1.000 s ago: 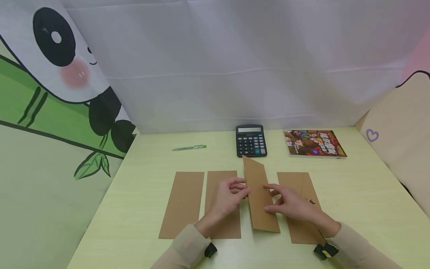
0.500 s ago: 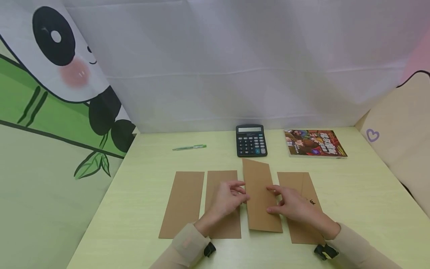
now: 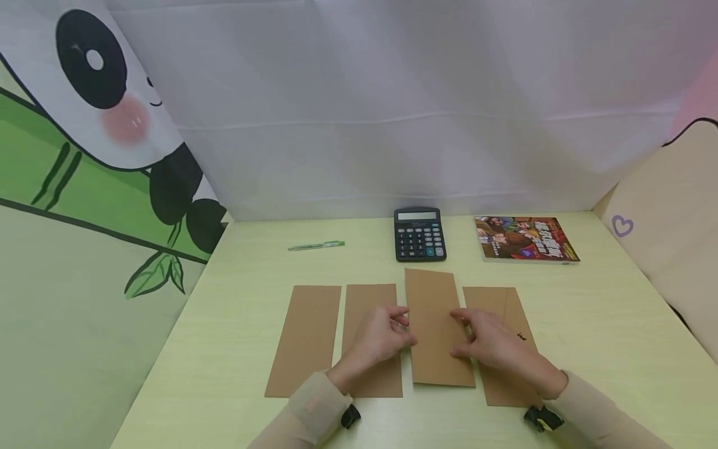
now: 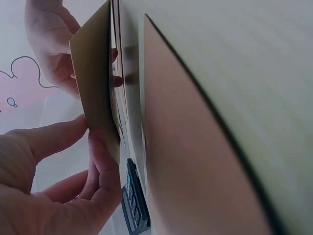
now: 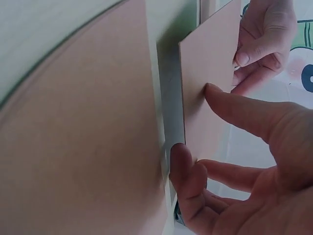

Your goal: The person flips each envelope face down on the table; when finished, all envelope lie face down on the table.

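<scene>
A brown cardboard piece (image 3: 434, 330), long and plain, is held slightly above the table between both hands. My left hand (image 3: 381, 337) pinches its left edge; in the left wrist view the thumb lies on one face and fingers (image 4: 105, 166) on the other. My right hand (image 3: 488, 340) holds the right edge, and in the right wrist view its thumb (image 5: 234, 105) touches the face while other fingers curl at the edge. A similar piece (image 3: 373, 299) lies partly under my left hand. Another piece (image 3: 493, 299), with a line and small black marks, lies partly under my right hand.
One more brown piece (image 3: 305, 337) lies flat at the left. Farther back on the pale table (image 3: 235, 299) are a green pen (image 3: 316, 246), a black calculator (image 3: 419, 234) and a colourful book (image 3: 526, 239). A white cloth (image 3: 359, 125) hangs behind.
The held cardboard piece has turned from steeply tilted to nearly face-up, its right side moving right and down. My right hand has shifted slightly right with it; the left hand stays nearly in place.
</scene>
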The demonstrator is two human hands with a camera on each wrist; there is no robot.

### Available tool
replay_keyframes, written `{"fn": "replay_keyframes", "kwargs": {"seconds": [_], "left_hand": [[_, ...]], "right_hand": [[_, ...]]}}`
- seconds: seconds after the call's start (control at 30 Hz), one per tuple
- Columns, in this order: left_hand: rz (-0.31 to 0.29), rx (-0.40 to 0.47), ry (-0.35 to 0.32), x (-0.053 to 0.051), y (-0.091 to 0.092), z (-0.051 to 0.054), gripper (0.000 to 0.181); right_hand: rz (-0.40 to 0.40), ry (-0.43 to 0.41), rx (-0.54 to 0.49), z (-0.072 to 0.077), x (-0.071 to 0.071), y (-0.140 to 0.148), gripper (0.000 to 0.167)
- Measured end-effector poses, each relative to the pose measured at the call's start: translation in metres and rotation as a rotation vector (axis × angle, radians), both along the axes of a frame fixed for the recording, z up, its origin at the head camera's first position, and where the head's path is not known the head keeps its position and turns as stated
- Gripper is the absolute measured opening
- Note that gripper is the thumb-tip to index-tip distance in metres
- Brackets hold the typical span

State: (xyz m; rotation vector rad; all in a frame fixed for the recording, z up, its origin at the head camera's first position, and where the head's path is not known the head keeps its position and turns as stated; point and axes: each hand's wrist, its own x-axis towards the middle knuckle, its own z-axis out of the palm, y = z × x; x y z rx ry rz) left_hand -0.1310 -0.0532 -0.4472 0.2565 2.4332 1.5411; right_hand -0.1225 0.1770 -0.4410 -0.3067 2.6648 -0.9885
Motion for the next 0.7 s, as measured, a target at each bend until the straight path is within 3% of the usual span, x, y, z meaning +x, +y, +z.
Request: {"fn": "replay_keyframes", "kwargs": {"seconds": [0.2,0.57,0.7], "left_hand": [[-0.014,-0.068,-0.007,-0.001,0.003,-0.001,0.056],[-0.065,-0.331,0.037,0.003,0.009,0.003,0.050],[-0.081,-0.353,0.030,0.005,0.010,0.004,0.051]], "right_hand": [[-0.028,-0.016,0.036,0.001,0.000,-0.003,0.070],[-0.008,-0.002,0.084,0.000,-0.001,-0.002,0.063],[-0.004,0.005,0.111,0.002,0.000,-0.003,0.062]]}}
